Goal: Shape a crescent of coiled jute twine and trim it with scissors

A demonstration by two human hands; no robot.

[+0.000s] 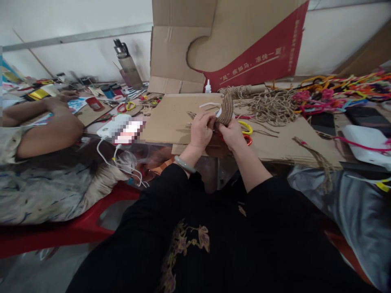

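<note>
My left hand (200, 131) and my right hand (233, 134) both grip a curved piece wrapped in brown jute twine (226, 109), held up over a flat cardboard sheet (171, 122). A white unwrapped end (210, 105) sticks out to the left of the wrapped part. A pale bangle (184, 164) sits on my left wrist. Under my right hand lie scissors with yellow and red handles (247, 129). Loose jute twine (269, 106) is heaped just behind, trailing toward the piece.
A person's arm (49, 128) rests on the table at left, beside a white power bank (111, 125) with cables. A glue bottle (208, 86) stands before a big cut cardboard box (220, 40). Colourful pipe cleaners (342, 91) pile at right. A red chair (61, 232) is at lower left.
</note>
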